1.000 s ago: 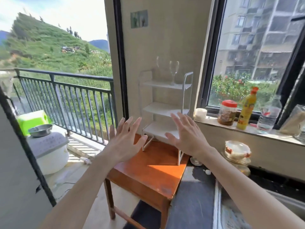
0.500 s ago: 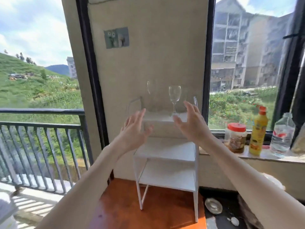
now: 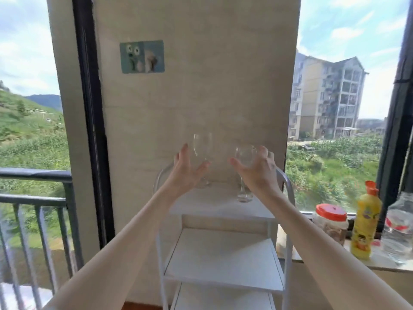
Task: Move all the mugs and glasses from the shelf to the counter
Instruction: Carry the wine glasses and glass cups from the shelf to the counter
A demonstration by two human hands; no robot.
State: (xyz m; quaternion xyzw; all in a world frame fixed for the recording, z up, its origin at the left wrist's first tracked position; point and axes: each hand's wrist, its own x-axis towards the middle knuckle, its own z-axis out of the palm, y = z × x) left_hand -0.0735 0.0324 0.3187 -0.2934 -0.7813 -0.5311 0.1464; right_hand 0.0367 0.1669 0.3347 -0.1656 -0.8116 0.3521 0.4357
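Head view, looking up at a white metal shelf (image 3: 223,253) with rounded tube rails; its lowest tier is cut off by the frame edge. Two clear stemmed glasses stand on the top tier, faint against the beige wall. The left glass (image 3: 202,151) has a tall narrow bowl; its stem is partly hidden behind the left hand (image 3: 186,168), whose fingers are spread wide just beside it, contact unclear. The right hand (image 3: 257,168) has its fingers curled around the rounder bowl of the right glass (image 3: 244,155), whose foot rests on the shelf. On the sill, a red-lidded jar (image 3: 330,224), a yellow bottle (image 3: 365,222) with an unreadable label, and a clear plastic bottle (image 3: 400,229), cut off.
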